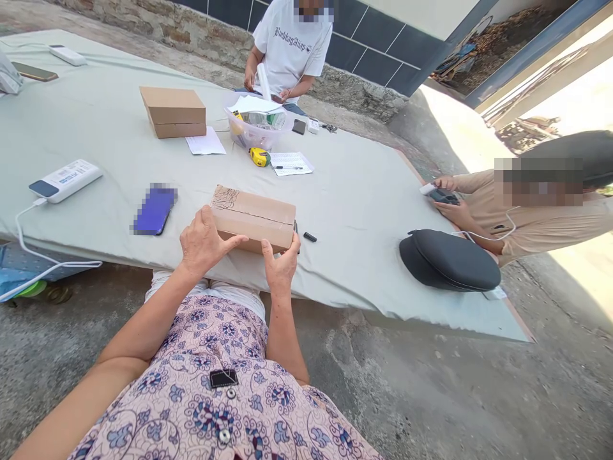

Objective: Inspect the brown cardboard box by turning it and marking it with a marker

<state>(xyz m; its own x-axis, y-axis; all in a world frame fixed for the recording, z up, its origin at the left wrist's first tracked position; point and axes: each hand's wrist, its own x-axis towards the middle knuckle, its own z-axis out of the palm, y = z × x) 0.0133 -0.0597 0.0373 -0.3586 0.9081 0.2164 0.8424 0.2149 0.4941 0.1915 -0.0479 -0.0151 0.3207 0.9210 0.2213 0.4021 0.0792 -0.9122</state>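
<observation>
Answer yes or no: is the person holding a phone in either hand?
No, the left hand and right hand are both on a brown cardboard box.

Strong daylight from my right glares on the sunlit ground (460, 128); wide-angle distortion bows the frame's edges.

A flat brown cardboard box (253, 218) lay near the edge of a pale green cloth (335, 191). A long tape line (253, 217) ran across its top, and dark squiggly marks (224, 198) showed at one end.
</observation>
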